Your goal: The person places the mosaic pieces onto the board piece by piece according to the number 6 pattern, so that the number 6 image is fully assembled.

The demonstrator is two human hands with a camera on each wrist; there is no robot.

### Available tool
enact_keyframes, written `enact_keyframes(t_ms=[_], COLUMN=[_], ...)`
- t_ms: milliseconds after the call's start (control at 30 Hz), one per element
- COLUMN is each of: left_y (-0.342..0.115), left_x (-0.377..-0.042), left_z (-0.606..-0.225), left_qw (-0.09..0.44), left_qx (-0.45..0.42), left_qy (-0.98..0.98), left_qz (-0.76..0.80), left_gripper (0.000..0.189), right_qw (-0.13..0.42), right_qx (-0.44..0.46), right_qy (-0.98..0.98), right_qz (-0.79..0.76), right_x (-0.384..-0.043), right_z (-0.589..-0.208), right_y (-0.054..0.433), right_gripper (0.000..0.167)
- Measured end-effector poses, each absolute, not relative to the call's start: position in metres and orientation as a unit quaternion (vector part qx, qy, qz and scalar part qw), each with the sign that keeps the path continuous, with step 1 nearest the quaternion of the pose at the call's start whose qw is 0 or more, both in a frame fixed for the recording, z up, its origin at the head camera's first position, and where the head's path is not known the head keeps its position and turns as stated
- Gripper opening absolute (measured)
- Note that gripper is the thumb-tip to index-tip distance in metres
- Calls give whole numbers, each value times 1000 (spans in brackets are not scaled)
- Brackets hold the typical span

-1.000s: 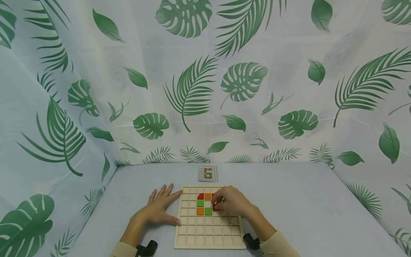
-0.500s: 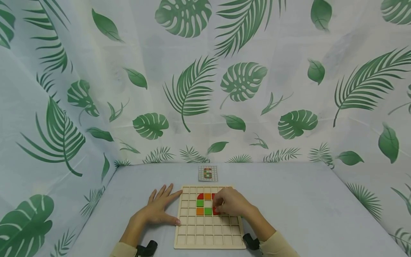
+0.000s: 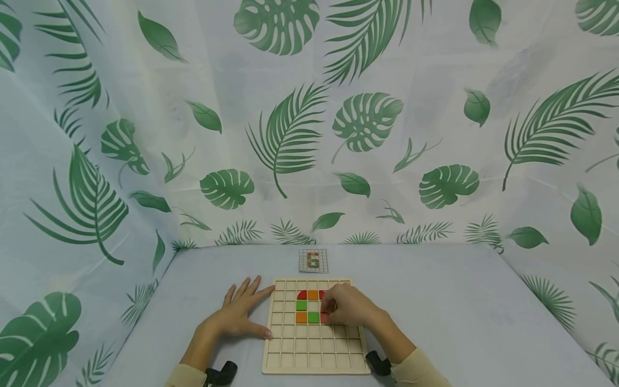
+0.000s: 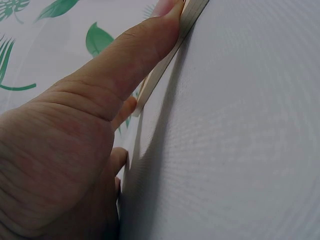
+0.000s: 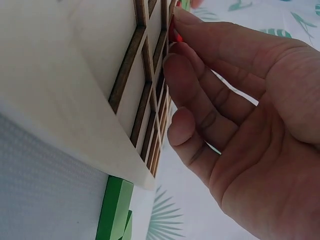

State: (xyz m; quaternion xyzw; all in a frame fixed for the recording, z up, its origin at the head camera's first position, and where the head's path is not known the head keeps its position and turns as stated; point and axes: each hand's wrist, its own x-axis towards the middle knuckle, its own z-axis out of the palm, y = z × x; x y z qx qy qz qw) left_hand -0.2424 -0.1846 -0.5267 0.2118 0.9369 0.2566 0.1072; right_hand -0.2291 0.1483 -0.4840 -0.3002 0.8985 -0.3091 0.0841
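Observation:
A square wooden grid board (image 3: 290, 361) lies on the table, its upper middle cells filled with coloured tiles. Among these are a rounded red tile (image 3: 302, 295), an orange tile (image 3: 312, 294) and a green tile (image 3: 314, 317). With thumb and fingertips, my right hand (image 3: 352, 306) pinches a red tile (image 5: 178, 34) at the cell right of that green one; the fingers partly hide it. My left hand (image 3: 239, 313) lies spread beside the board, the thumb and a fingertip touching its left edge. The left wrist view shows the thumb (image 4: 145, 42) against the board's side.
Beyond the board lies a small card (image 3: 313, 261) with a gridded coloured figure like a 6. Green blocks (image 5: 115, 210) sit on the table beside the board's right edge. A leaf-print cloth (image 3: 300, 134) hangs behind the table.
My right hand has shifted slightly, and the red tile has come down at the cell beside the lower green tile. The left hand stays still on the board's edge.

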Motion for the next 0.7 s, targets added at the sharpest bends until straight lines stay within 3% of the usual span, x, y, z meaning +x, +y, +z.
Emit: enact_keyframes(t_ms=[200, 467, 700], left_y=[-183, -182, -185], left_x=[-242, -241, -241], left_z=[-525, -521, -524], left_qw=[105, 109, 107], left_qx=[212, 208, 212], left_qy=[939, 937, 936], left_qz=[251, 258, 261], left_gripper=[114, 114, 114], right_qw=[91, 40, 32], right_qx=[-309, -251, -238], right_qy=[891, 912, 919], right_qz=[-320, -323, -314], right_x=[-230, -234, -233], right_z=[-482, -472, -463], right_y=[150, 168, 191], right_gripper=[11, 15, 17])
